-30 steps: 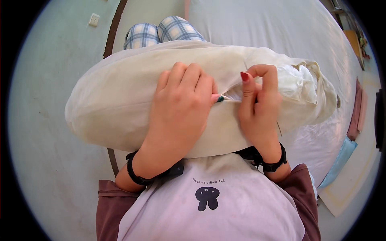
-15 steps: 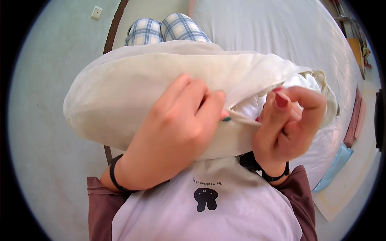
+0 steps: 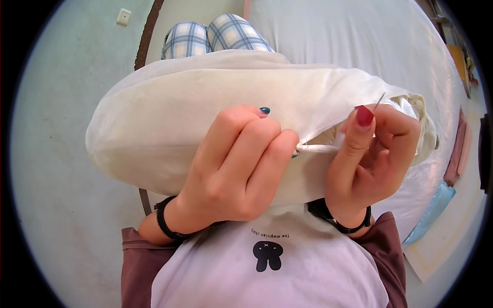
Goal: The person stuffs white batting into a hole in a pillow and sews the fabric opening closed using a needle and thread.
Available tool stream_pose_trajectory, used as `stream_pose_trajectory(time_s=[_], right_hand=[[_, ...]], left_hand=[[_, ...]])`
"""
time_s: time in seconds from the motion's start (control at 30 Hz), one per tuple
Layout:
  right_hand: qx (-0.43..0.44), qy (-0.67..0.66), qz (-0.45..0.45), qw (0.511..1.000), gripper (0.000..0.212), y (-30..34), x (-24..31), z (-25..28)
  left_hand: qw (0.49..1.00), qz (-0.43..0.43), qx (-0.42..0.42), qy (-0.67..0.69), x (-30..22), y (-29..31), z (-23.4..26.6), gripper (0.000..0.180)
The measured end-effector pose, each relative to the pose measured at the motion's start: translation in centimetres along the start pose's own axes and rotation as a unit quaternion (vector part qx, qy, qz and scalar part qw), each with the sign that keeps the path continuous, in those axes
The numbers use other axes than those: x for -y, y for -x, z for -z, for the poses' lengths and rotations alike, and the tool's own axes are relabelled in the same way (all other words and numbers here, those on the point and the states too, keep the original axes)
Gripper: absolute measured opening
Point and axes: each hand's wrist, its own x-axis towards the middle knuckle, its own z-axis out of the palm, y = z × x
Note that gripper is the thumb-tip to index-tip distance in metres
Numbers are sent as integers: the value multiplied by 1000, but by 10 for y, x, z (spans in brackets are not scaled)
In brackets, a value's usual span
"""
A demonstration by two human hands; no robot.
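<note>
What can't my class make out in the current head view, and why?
Head: lower end of the needle, hidden by the right hand.
Head: the palm of the left hand, hidden by its own back.
Head: upper part of the plaid trousers, hidden by the cream cushion.

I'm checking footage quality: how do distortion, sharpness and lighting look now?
Head view: strong fisheye bending, black corners, the white sheet's right edge curved; head view: left hand and right hand fairly sharp, thin needle visible; head view: soft light, gentle shading on the pale cover.
</note>
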Motion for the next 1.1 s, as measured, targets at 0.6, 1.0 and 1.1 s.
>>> stream_pose_trajectory(time_s=[0.6, 1.0, 1.1], right_hand=[[34, 10, 58, 998, 12, 3, -15, -25], [241, -70, -177, 952, 17, 13, 35, 26], [276, -57, -195, 940, 19, 13, 39, 21]], left_hand=[[989, 125, 63, 46, -8, 7, 4, 18], [985, 140, 53, 83, 1, 18, 6, 17], [990, 121, 22, 75, 5, 21, 6, 14]])
